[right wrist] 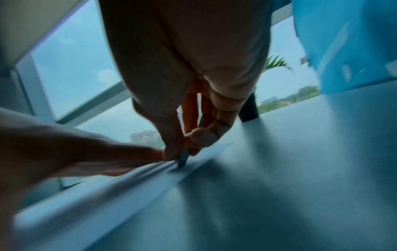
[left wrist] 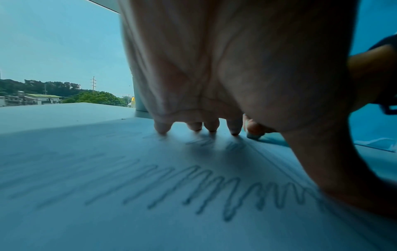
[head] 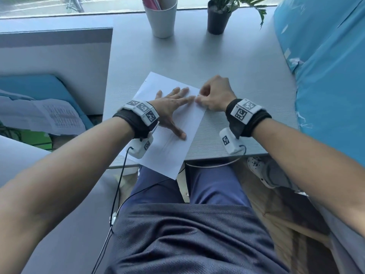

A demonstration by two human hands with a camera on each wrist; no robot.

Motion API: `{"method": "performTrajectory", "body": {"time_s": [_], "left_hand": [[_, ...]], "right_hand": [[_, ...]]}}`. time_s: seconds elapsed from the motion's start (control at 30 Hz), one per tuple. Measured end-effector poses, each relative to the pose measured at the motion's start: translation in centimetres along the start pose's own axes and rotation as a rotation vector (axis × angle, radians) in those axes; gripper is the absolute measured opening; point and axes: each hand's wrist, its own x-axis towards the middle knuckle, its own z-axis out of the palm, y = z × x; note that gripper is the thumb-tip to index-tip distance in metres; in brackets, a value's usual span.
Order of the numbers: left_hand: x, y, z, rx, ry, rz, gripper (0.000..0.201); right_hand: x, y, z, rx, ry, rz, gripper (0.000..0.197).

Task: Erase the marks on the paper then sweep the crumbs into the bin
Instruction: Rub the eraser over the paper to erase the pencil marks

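Observation:
A white sheet of paper [head: 167, 149] lies slanted on the grey table [head: 227, 66], its near corner hanging over the front edge. My left hand [head: 173, 107] lies flat on it with fingers spread, pressing it down. Zigzag pencil marks [left wrist: 193, 190] run across the sheet under that palm in the left wrist view. At the paper's right edge my right hand [head: 212, 95] pinches a small eraser [right wrist: 183, 158], whose tip touches the paper [right wrist: 128, 183] next to my left fingertips [left wrist: 234, 130]. No bin is in view.
A pale cup [head: 161, 16] holding rolled items and a dark potted plant [head: 219, 16] stand at the table's far edge by the window. A large blue wrapped object [head: 331, 76] borders the table on the right. A grey partition [head: 55, 56] stands at the left.

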Motion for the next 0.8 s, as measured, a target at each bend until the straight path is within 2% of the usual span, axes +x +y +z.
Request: {"method": "performTrajectory", "body": {"time_s": [0.1, 0.23, 0.33, 0.37, 0.47, 0.5, 0.6, 0.73, 0.8], "left_hand": [[-0.1, -0.2, 0.3, 0.011, 0.006, 0.006, 0.143], [-0.2, 0.0, 0.2, -0.007, 0.001, 0.013, 0.145], [-0.2, -0.2, 0.2, -0.001, 0.003, 0.017, 0.144], [-0.1, -0.3, 0.1, -0.006, 0.006, 0.024, 0.144], [-0.1, -0.2, 0.1, -0.008, 0.006, 0.030, 0.146], [-0.1, -0.2, 0.1, -0.001, 0.003, 0.025, 0.146], [-0.1, -0.4, 0.1, 0.008, 0.003, 0.031, 0.145], [-0.2, -0.3, 0.1, -0.006, -0.006, 0.023, 0.145], [-0.2, -0.2, 0.0, 0.007, -0.005, 0.025, 0.144]], "right_hand": [[-1.0, -1.0, 0.7, -0.037, -0.181, -0.107, 0.011], [0.8, 0.0, -0.5, 0.001, 0.005, 0.024, 0.018], [-0.3, -0.9, 0.5, -0.065, -0.168, -0.094, 0.014], [-0.3, -0.8, 0.4, -0.074, -0.177, -0.094, 0.015], [1.1, 0.0, -0.7, -0.024, -0.029, 0.024, 0.019], [1.1, 0.0, -0.6, -0.028, -0.042, 0.016, 0.018], [-0.1, -0.6, 0.1, -0.081, -0.230, -0.084, 0.013], [1.3, 0.6, -1.1, -0.022, -0.039, 0.033, 0.019], [0.1, -0.3, 0.2, -0.068, -0.154, -0.054, 0.017]]}}
